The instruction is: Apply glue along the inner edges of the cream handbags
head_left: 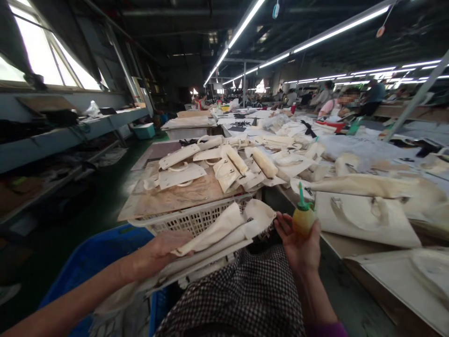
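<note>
My left hand (163, 255) is closed around one end of a cream handbag piece (217, 227), which lies across above my lap. Its fingers are partly hidden behind the material. In my right hand (303, 248) is a small squeeze bottle (303, 219) with a yellowish body and a green spout pointing up. The bottle rests between thumb and palm, while the other fingertips reach toward the far end of the cream piece; whether they touch it I cannot tell.
A white plastic basket (196, 217) stands just ahead, and a blue crate (91, 257) is at lower left. Many cream bag pieces (182, 175) cover a wooden board (164, 199). More handbags (366, 217) lie on the right. A person (338, 105) sits farther back at right.
</note>
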Motion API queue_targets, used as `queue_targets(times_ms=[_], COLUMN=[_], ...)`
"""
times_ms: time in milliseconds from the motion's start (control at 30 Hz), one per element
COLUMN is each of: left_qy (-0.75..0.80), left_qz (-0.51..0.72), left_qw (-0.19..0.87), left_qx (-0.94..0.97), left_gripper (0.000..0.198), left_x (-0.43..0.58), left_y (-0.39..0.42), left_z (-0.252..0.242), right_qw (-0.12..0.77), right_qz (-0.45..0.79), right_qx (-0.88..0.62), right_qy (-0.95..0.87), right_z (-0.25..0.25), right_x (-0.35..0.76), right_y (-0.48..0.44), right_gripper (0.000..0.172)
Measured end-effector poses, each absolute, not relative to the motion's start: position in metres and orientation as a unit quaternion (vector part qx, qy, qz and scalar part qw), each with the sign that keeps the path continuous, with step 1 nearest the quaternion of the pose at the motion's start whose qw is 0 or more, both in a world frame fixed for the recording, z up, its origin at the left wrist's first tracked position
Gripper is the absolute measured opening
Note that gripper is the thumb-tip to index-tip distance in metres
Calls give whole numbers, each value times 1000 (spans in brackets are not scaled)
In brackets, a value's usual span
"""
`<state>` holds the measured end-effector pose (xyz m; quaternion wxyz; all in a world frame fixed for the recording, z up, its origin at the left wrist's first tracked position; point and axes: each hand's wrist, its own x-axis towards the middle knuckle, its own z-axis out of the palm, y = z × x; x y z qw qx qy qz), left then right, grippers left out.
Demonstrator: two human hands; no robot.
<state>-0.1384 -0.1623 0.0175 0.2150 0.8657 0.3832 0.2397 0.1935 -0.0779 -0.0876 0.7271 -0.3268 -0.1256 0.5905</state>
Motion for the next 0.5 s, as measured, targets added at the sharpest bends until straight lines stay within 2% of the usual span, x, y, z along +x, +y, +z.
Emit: queue_targets(times_ms=[133,267,367,500], left_qy=[339,300,357,438], left_qz=[168,106,70,87], left_qw=[248,253,240,196], left_qx=[892,913,900,873], left_gripper=[58,41,29,34], left_x=[-129,-119,-115,-102], left_y=[-182,-197,-205,-211], left_z=[-15,-46,-64,-95], right_qw=[653,629,629,635], right_qz=[680,709,708,695], right_qx=[-313,-300,-302,-321], right_qy=[-112,-110,-112,-101], right_z=[-106,-117,-121,-120], right_x=[168,158,157,150], right_y=[-80,-90,-99,-111], right_gripper=[71,65,59,59])
